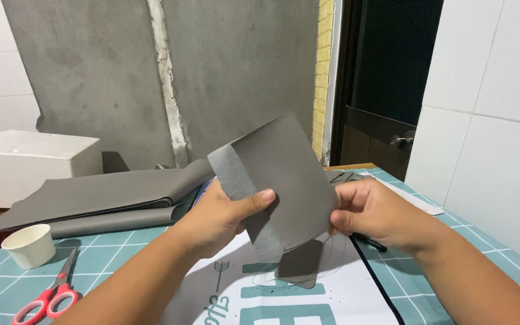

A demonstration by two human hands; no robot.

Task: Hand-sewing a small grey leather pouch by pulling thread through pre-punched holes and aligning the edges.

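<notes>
Both hands hold one flat piece of grey leather-like sheet material (281, 180) up in the centre of the frame, above the tabletop (489, 247). The left hand (221, 219) pinches its lower left edge, thumb pressed on the near face and fingers hidden behind. The right hand (371, 210) is clenched on the right edge, fingers curled over it.

To handle the sheet well at this point, I judge that the grip should stay light and close to the edges, with the two hands pulling gently apart so the piece lies taut and flat. A thumb pressed too hard could crease it.

The piece is thin and stiff enough to stand without drooping. It is roughly a tilted rectangle, matte dark grey on the near face. A paler, fuzzier strip runs along its left edge, where the reverse side seems to be folded over. A darker tab hangs from the bottom, just over a white printed sheet with teal lettering (356, 295).

A stack of long grey sheets (103, 195) lies at the left middle of the frame. A white paper cup (29, 245) and red-handled scissors (49, 298) sit at the lower left.
</notes>
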